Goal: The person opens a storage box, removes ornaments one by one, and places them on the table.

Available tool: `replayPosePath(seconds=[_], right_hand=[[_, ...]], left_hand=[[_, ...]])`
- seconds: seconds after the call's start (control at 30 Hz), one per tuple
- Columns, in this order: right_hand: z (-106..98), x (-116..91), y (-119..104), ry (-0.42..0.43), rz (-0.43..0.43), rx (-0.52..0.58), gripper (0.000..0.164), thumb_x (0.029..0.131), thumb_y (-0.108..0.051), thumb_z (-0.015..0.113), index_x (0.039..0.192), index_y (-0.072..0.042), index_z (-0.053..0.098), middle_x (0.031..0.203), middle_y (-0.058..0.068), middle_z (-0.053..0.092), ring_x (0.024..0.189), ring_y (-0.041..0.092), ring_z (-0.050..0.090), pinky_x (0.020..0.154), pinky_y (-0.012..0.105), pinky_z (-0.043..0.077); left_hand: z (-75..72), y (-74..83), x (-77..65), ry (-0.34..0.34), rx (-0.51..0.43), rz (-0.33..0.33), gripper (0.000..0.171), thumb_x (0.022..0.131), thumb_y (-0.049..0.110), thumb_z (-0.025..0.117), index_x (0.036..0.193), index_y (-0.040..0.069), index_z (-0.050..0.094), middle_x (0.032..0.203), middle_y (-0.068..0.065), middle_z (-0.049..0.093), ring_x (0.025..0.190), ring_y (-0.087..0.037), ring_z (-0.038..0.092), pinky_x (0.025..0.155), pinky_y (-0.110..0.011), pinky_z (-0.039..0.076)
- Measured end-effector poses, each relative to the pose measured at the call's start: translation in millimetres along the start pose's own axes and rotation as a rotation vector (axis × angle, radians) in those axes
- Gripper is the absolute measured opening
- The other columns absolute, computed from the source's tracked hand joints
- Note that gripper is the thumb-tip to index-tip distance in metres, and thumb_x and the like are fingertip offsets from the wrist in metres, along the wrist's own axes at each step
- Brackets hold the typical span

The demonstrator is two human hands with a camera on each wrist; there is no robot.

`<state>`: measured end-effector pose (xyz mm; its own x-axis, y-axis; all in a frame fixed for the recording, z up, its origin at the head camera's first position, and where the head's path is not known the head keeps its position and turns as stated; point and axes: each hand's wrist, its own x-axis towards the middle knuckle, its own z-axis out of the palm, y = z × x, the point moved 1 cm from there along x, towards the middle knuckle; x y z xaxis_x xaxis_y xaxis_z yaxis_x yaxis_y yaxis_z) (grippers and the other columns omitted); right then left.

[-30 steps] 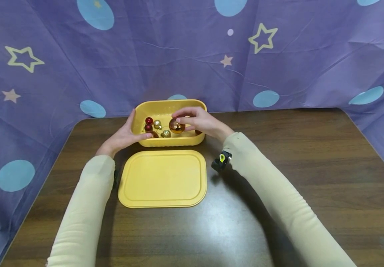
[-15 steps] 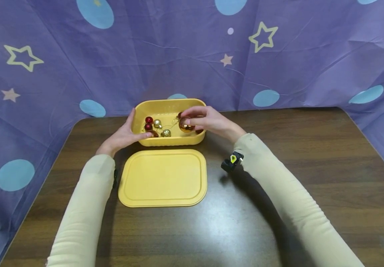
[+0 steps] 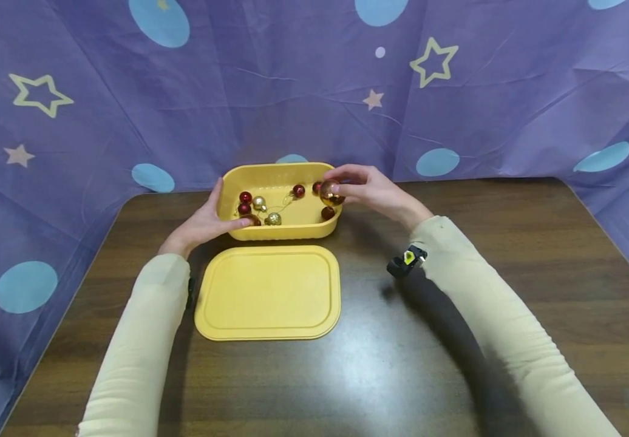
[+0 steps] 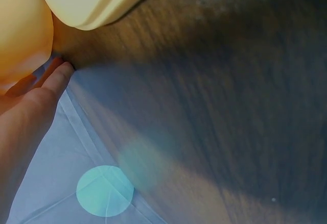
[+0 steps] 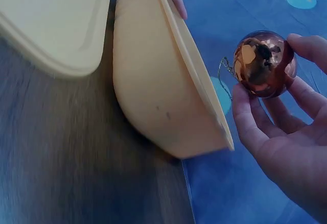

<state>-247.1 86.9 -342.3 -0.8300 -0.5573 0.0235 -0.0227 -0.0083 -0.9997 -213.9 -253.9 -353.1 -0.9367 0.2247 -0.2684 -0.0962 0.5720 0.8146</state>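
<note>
Right hand (image 3: pixel 377 192) pinches copper bauble (image 3: pixel 330 192) at 3 o'clock edge of yellow box (image 3: pixel 282 233); left hand (image 3: pixel 198 222) grips box at 9 o'clock. Bauble looks slick: pinch evenly, don't squeeze. Brace box; thread loop (image 5: pixel 219 75) could snag.

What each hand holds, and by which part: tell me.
The right hand pinches the copper bauble by its round sides; the left hand holds the yellow box by its left end.

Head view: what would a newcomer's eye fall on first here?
Probably the shiny copper ball held in the right hand by the right end of the yellow box. Next, the small red balls and gold balls inside that box, then the starry purple cloth behind the table.
</note>
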Motion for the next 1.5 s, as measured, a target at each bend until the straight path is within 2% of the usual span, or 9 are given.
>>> replayPosePath(seconds=[0.13,0.27,0.43,0.7,0.87,1.07,1.27,1.5], right_hand=[[-11.8,-5.0,0.6,0.037,-0.002,-0.068,0.037,0.094,-0.005,0.06,0.13,0.004,0.056,0.122,0.016,0.061,0.106,0.021,0.061,0.093,0.044,0.047],[-22.4,-10.7,4.4,0.056,-0.011,-0.102,0.037,0.094,-0.005,0.06,0.13,0.005,0.056,0.118,0.016,0.063,0.103,0.021,0.062,0.094,0.047,0.046],[-33.1,-15.9,13.1,0.077,0.002,-0.117,0.036,0.094,-0.005,0.059,0.129,0.004,0.056,0.115,0.014,0.064,0.101,0.019,0.062,0.093,0.046,0.047],[-43.6,-21.9,35.8,0.069,0.043,-0.197,0.039,0.092,-0.008,0.062,0.129,0.004,0.056,0.11,0.007,0.066,0.097,0.013,0.06,0.085,0.036,0.05],[-44.0,-23.1,49.7,0.049,0.064,-0.207,0.039,0.092,-0.007,0.063,0.129,0.006,0.056,0.112,0.01,0.065,0.099,0.013,0.059,0.084,0.027,0.047],[-40.4,-21.0,57.7,0.023,0.067,-0.281,0.038,0.092,-0.007,0.064,0.128,0.004,0.057,0.122,0.02,0.06,0.099,0.015,0.059,0.082,0.024,0.047],[-29.9,-14.5,58.1,0.033,0.069,-0.317,0.039,0.09,-0.005,0.065,0.127,0.005,0.057,0.123,0.021,0.058,0.101,0.02,0.057,0.079,0.023,0.048],[-23.4,-9.9,61.6,0.049,0.091,-0.313,0.041,0.09,-0.007,0.065,0.128,0.006,0.055,0.123,0.022,0.057,0.094,0.017,0.058,0.076,0.03,0.051]], left_hand=[[0.1,5.2,-4.8,0.003,0.008,-0.006,0.118,0.085,0.026,0.075,0.151,0.014,-0.022,0.158,-0.019,-0.014,0.143,-0.037,0.001,0.113,-0.052,0.005],[-1.3,2.4,-2.2,0.007,0.011,-0.013,0.118,0.085,0.027,0.075,0.151,0.016,-0.022,0.158,-0.018,-0.013,0.143,-0.037,0.002,0.113,-0.052,0.005],[-3.2,-0.7,0.5,0.004,0.025,-0.024,0.118,0.086,0.029,0.075,0.151,0.017,-0.023,0.158,-0.018,-0.013,0.143,-0.037,0.002,0.113,-0.053,0.006],[-0.8,6.0,-6.8,-0.009,0.003,-0.015,0.115,0.087,0.024,0.073,0.151,0.016,-0.023,0.157,-0.017,-0.016,0.143,-0.038,-0.002,0.113,-0.053,0.004],[-0.7,8.0,-8.5,-0.016,0.003,-0.013,0.114,0.089,0.023,0.072,0.15,0.016,-0.024,0.157,-0.015,-0.019,0.143,-0.037,-0.005,0.113,-0.053,0.003],[-2.0,6.2,-4.6,-0.019,0.013,-0.009,0.113,0.089,0.022,0.07,0.15,0.016,-0.024,0.157,-0.013,-0.021,0.143,-0.036,-0.006,0.113,-0.054,0.003],[-2.2,2.3,-1.2,-0.018,0.014,-0.014,0.113,0.089,0.023,0.071,0.15,0.017,-0.024,0.157,-0.012,-0.02,0.143,-0.035,-0.006,0.113,-0.054,0.004],[-0.2,9.0,-8.8,-0.015,0.019,0.002,0.113,0.088,0.024,0.071,0.151,0.014,-0.022,0.157,-0.014,-0.018,0.144,-0.036,-0.003,0.113,-0.053,0.005]])
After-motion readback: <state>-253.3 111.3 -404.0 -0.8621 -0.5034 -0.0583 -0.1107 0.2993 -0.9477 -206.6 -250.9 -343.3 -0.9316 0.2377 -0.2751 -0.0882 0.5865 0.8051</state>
